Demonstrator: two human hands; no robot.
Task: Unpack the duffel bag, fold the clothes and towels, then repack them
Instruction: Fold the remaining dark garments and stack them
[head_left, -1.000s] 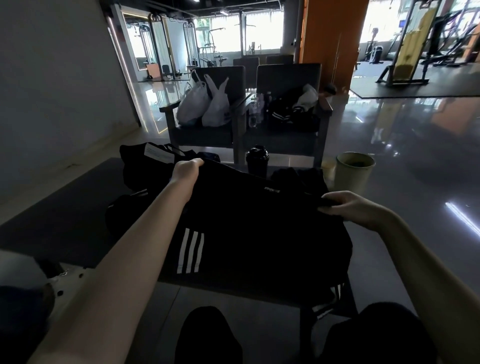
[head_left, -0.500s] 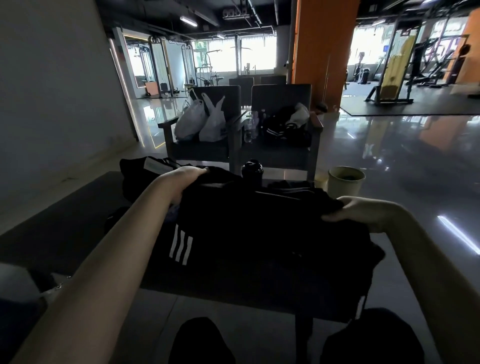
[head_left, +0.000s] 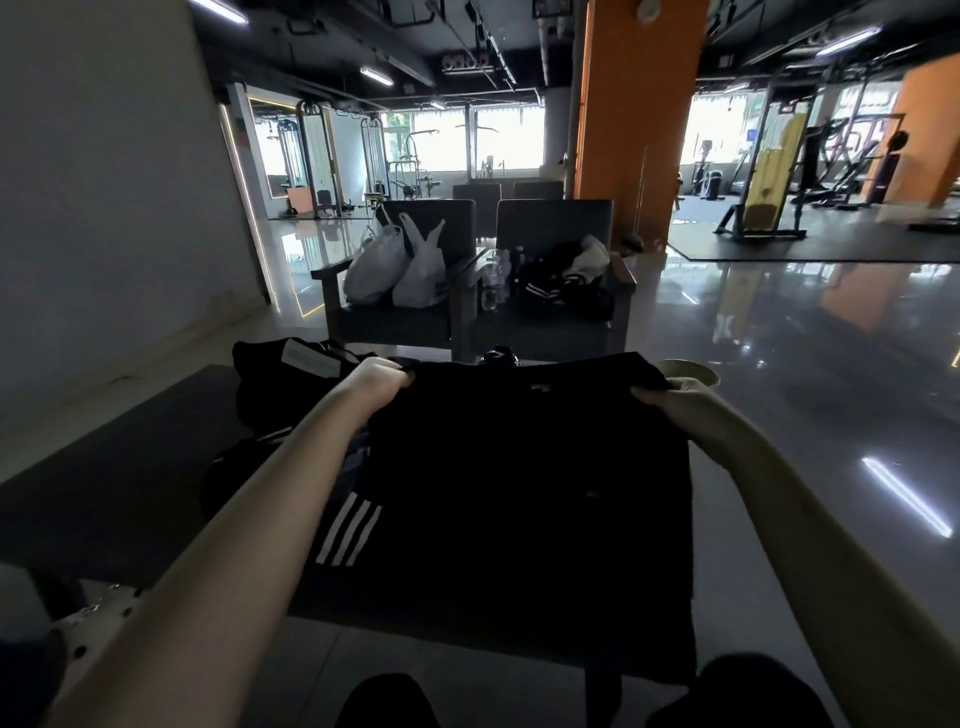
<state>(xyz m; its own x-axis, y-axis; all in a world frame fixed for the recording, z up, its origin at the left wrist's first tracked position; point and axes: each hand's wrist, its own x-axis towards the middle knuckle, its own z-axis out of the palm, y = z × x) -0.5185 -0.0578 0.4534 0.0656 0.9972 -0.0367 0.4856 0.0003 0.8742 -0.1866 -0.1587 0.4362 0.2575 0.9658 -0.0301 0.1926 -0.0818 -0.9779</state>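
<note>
left grip (head_left: 376, 382) clenched on one top corner of the black cloth (head_left: 519, 493) | right grip (head_left: 675, 400) grasping the other corner | cloth stretched between the grips, hanging flat below them over the counter (head_left: 104, 493) | striped piece (head_left: 348, 530) under the left forearm | tip: keep corners level, lay the hem down first, then bring the grips together to halve it

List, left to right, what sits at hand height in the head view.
From the left: black bundle with a white tag → left hand, gripping one top corner → black garment, held up → right hand, gripping the other corner.
</note>
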